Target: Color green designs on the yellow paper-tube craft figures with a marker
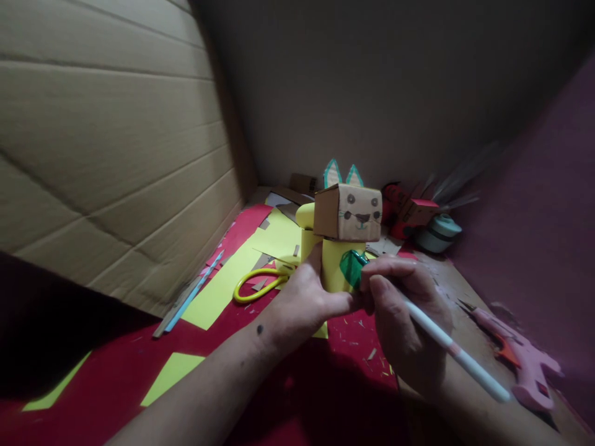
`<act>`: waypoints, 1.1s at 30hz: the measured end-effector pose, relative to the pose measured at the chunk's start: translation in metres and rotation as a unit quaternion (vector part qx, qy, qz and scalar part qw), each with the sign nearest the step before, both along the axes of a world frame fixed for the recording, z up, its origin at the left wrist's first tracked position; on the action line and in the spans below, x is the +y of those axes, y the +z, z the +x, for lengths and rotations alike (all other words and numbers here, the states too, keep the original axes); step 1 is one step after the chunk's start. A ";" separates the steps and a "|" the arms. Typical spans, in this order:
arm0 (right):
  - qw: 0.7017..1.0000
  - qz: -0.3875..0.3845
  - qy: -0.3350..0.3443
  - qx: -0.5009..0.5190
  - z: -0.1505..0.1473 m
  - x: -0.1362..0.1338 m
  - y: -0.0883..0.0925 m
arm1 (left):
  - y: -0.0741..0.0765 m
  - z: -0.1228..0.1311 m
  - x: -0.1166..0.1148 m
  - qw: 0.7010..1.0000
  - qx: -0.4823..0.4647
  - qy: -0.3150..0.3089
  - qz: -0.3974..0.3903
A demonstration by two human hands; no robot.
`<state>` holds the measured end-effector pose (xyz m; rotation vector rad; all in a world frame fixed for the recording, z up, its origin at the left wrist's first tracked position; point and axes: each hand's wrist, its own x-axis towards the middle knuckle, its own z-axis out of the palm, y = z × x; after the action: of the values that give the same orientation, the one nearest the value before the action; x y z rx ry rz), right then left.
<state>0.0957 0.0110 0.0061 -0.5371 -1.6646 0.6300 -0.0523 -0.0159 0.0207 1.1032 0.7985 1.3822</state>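
Note:
A small cardboard cat figure [348, 214] stands in the middle, with a brown box head, a drawn face, teal-edged ears and a yellow body. My left hand [309, 294] is closed on the yellow body from the left. My right hand [402, 303] is closed on a white marker pen [458, 353], its tip at a green heart-shaped piece [351, 266] on the figure's chest. The left fingertips pinch the lower edge of that green piece.
Red and yellow paper sheets [274, 238] cover the floor. Yellow-handled scissors [255, 285] lie left of the figure. A pink glue gun [525, 365] rests at the right. A tape roll [439, 232] and red items sit behind. A cardboard wall [116, 155] stands at left.

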 end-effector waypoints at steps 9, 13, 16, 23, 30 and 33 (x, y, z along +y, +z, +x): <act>0.999 0.032 0.011 -0.037 0.000 0.002 0.005 | -0.001 -0.001 0.000 1.000 0.000 0.003 -0.001; 0.998 0.033 0.015 -0.048 0.002 0.003 0.005 | -0.001 -0.001 0.000 1.000 0.002 0.005 -0.003; 0.998 0.031 0.025 -0.055 0.003 0.003 0.005 | -0.001 -0.002 -0.001 1.000 0.003 0.004 -0.003; 1.000 0.024 0.012 -0.017 0.001 0.001 0.001 | 0.002 -0.001 -0.002 1.000 -0.008 0.002 -0.007; 0.999 0.032 0.013 -0.039 0.004 0.002 0.003 | 0.002 -0.001 -0.002 1.000 -0.002 0.009 -0.008; 0.998 0.032 0.022 -0.042 0.003 0.002 0.004 | 0.002 0.000 -0.001 1.000 -0.010 0.008 -0.006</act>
<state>0.0985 0.0126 0.0105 -0.4879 -1.7734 0.5918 -0.0526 -0.0172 0.0224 1.0745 0.8018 1.3994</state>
